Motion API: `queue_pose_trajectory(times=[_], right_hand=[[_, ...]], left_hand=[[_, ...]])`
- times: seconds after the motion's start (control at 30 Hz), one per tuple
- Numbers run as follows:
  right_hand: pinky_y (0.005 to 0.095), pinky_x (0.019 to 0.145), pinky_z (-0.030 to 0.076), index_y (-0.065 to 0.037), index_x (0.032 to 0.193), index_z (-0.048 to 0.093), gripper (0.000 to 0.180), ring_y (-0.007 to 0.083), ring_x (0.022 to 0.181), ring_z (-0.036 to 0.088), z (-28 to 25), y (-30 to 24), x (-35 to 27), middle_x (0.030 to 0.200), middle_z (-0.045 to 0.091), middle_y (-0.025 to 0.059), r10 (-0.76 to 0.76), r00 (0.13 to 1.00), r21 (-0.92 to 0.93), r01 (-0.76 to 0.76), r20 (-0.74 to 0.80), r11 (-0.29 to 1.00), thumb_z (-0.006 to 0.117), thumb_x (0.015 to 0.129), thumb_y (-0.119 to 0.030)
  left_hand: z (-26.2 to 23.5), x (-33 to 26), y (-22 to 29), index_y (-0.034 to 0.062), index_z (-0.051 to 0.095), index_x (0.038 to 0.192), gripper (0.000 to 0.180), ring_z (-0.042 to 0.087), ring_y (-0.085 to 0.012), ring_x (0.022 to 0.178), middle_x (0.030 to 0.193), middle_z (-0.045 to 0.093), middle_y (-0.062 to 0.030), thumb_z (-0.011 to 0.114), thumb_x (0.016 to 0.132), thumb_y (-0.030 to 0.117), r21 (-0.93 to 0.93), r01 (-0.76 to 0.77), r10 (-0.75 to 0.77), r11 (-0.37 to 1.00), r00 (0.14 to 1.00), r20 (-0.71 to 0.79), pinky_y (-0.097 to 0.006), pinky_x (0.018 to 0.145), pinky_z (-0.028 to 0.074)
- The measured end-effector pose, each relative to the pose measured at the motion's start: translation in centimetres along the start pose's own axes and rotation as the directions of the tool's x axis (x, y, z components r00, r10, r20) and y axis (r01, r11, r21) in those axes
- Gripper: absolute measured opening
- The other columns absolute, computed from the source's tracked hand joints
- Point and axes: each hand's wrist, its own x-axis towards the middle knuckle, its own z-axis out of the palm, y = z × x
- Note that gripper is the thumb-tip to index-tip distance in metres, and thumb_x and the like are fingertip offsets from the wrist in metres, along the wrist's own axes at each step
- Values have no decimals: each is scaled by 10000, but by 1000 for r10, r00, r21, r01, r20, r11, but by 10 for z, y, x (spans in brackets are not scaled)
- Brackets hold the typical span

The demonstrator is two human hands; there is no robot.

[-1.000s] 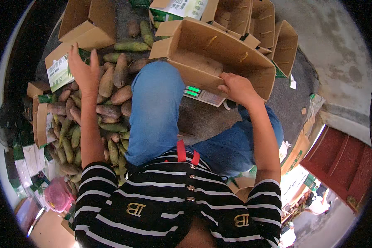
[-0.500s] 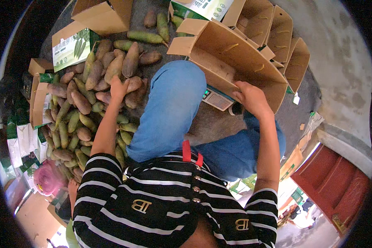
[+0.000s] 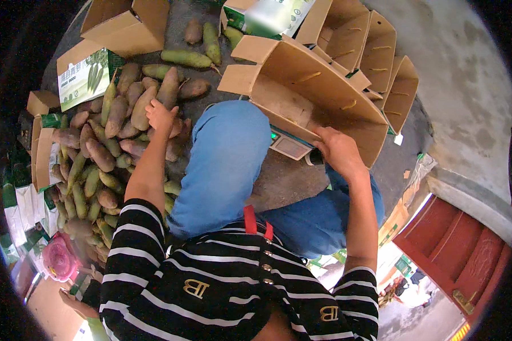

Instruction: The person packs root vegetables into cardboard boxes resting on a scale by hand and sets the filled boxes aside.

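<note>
Picking stage, by the look of it. Left hand (image 3: 160, 116) stretched out to the left-centre of the frame, lying on top of the fruit pile (image 3: 105, 148), fingers bent down over one of the brownish-purple oblong fruits. Impossible to tell whether already gripped or only touched, as the back of the hand hides the fingertips.

Right hand (image 3: 338, 152) right of centre, clasped on the near lower edge of the open box (image 3: 318, 96), thumb over the rim. Box tipped with its mouth toward the person, resting on a small scale (image 3: 290, 146) with a green lit display, just in front of the blue knee (image 3: 227, 159). Little visible inside the box beyond a few small scraps.

Fruit pile spread over the floor (image 3: 279, 182) from left edge to upper centre, green and purple pieces mixed. Printed carton (image 3: 82, 74) at upper left, touching the pile. Row of empty boxes (image 3: 381, 51) nested at upper right, behind the held one.

Next move, as a judgement: a firm close around a single fruit without rolling its neighbours, then a carry across the knee to the box mouth, with the right hand steadying the box on the scale.
</note>
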Motion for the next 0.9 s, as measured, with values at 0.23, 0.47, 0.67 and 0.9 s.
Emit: queue_pose_trajectory(times=[0.23, 0.47, 0.67, 0.9], right_hand=[[398, 677, 439, -70, 960, 533, 210, 328, 819, 541, -1, -2, 3, 858, 561, 145, -40, 999, -5, 40, -15, 999, 538, 772, -164], [402, 678, 451, -73, 955, 544, 208, 322, 792, 558, 13, 11, 0, 842, 574, 140, 18, 999, -38, -20, -37, 999, 540, 771, -172], [428, 652, 459, -67, 873, 558, 166, 329, 773, 572, 15, 11, 3, 802, 576, 167, -64, 994, -48, 60, -83, 997, 528, 766, -191], [413, 687, 445, -63, 946, 544, 205, 332, 814, 553, 5, 5, -1, 870, 569, 153, -1, 999, -60, -1, -42, 998, 522, 779, -180]], left_hand=[[20, 46, -45, 57, 427, 1091, 637, 500, -283, 930, 1045, 476, -155, 681, 633, 420, -277, 7, 10, 961, 998, 61, -379, 758, 457], [-79, -37, 10, 70, 485, 1085, 547, 514, -221, 861, 997, 531, -62, 639, 687, 412, -816, 546, 153, 190, 805, 574, -331, 717, 431], [-195, -87, 78, -5, 460, 1119, 610, 506, -215, 959, 1045, 531, -86, 675, 649, 318, -826, -431, 609, 364, 781, -140, -326, 836, 394], [-208, -140, 190, -27, 505, 1036, 602, 514, -299, 964, 973, 537, -206, 677, 603, 354, -373, -891, 852, 260, 393, -346, -372, 838, 412]])
